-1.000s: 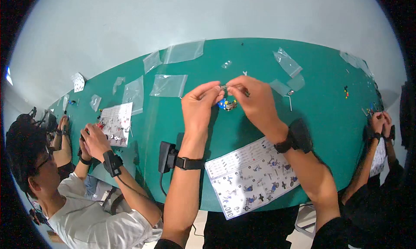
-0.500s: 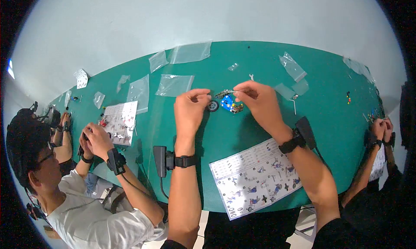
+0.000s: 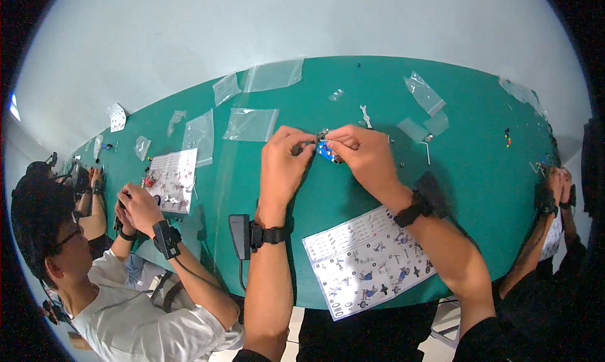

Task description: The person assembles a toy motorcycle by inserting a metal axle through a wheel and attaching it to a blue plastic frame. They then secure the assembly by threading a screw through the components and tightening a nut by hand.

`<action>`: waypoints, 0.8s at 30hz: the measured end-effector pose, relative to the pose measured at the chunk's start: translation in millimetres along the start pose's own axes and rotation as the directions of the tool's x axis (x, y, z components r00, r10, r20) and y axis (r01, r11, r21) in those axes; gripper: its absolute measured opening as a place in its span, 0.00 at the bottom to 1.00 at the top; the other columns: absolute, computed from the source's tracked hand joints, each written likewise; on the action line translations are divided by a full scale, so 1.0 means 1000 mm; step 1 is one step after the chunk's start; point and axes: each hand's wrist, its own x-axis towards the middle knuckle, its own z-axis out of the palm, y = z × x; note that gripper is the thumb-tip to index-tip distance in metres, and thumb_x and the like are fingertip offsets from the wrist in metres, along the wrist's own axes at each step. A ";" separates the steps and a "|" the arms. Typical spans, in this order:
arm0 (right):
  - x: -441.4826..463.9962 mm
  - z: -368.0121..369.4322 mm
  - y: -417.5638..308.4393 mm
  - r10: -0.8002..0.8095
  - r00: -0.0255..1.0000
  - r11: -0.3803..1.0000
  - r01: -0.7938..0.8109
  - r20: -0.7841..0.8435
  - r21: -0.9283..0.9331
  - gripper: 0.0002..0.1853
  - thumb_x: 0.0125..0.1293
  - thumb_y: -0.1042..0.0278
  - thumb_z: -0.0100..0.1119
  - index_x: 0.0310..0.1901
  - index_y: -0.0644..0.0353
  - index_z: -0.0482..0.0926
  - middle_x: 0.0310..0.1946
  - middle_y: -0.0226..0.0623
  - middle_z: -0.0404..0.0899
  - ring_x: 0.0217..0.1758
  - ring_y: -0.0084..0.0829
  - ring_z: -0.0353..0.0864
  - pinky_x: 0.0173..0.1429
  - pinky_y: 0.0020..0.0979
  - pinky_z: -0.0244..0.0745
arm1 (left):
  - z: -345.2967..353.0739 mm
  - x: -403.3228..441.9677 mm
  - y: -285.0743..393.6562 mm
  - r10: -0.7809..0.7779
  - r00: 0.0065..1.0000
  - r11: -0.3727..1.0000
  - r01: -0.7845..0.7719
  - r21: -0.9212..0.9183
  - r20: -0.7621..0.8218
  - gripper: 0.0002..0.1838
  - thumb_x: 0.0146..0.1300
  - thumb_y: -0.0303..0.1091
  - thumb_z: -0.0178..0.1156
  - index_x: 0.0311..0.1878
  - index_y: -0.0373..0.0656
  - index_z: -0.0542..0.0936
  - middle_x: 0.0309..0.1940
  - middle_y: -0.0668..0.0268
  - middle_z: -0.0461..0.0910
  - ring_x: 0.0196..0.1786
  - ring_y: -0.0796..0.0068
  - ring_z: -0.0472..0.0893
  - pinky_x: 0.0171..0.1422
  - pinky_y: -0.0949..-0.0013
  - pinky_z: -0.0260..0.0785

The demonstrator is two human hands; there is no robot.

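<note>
Beyond the printed sheet [image 3: 368, 264], in the head view, the hands have come together after standing apart half a second ago, so both now work at one spot. The left hand [image 3: 282, 163] is pinched nearly closed, apparently on a dark piece [image 3: 296, 150]; the right hand [image 3: 370, 157] pinches a small metal piece [image 3: 322, 135]. Also beyond the sheet, the blue assembly [image 3: 327, 152] sits at their fingertips; whether they touch it, I cannot tell.

Toward two o'clock are one blue assembly [image 3: 326, 151] and one wrench [image 3: 365, 116]; toward three, one hex key [image 3: 428, 150]; overall, four paper sheets [image 3: 359, 264].
</note>
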 end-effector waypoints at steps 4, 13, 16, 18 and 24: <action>0.000 0.002 0.001 -0.011 1.000 1.000 0.011 0.017 -0.022 0.08 0.71 0.76 0.70 0.48 0.69 0.88 0.38 0.42 0.93 0.40 0.24 0.92 0.44 0.26 0.85 | 0.002 0.001 0.001 -0.019 1.000 1.000 0.019 -0.002 0.002 0.10 0.60 0.23 0.75 0.45 0.39 0.92 0.41 0.60 0.88 0.39 0.69 0.86 0.46 0.69 0.79; 0.000 0.003 0.000 -0.071 0.997 0.994 0.073 0.027 -0.085 0.08 0.70 0.74 0.70 0.47 0.67 0.87 0.38 0.45 0.93 0.40 0.32 0.94 0.44 0.30 0.86 | 0.002 0.001 0.000 -0.032 0.999 0.998 0.033 -0.050 0.024 0.10 0.61 0.23 0.74 0.46 0.39 0.92 0.41 0.60 0.88 0.41 0.69 0.86 0.48 0.69 0.79; 0.000 0.003 -0.001 -0.067 0.997 0.993 0.071 0.040 -0.098 0.08 0.69 0.73 0.71 0.46 0.66 0.87 0.38 0.46 0.92 0.40 0.36 0.95 0.44 0.32 0.86 | 0.003 0.000 -0.003 -0.027 0.999 0.997 0.029 -0.069 0.030 0.10 0.61 0.23 0.74 0.46 0.39 0.92 0.42 0.60 0.88 0.42 0.68 0.86 0.48 0.68 0.78; 0.000 0.003 -0.002 -0.082 0.996 0.989 0.086 0.041 -0.118 0.07 0.69 0.72 0.71 0.45 0.66 0.88 0.38 0.45 0.92 0.39 0.36 0.94 0.44 0.32 0.86 | 0.002 0.000 -0.002 -0.039 0.999 0.996 0.041 -0.077 0.027 0.10 0.61 0.22 0.74 0.46 0.39 0.92 0.42 0.60 0.87 0.42 0.68 0.86 0.48 0.68 0.78; -0.001 0.002 0.005 -0.287 0.956 0.912 0.292 0.061 -0.287 0.07 0.68 0.71 0.71 0.43 0.64 0.88 0.37 0.41 0.91 0.39 0.39 0.92 0.43 0.37 0.84 | 0.003 0.000 -0.001 -0.057 0.998 0.995 0.060 -0.076 0.039 0.09 0.62 0.22 0.73 0.45 0.38 0.92 0.42 0.60 0.87 0.41 0.69 0.85 0.47 0.69 0.78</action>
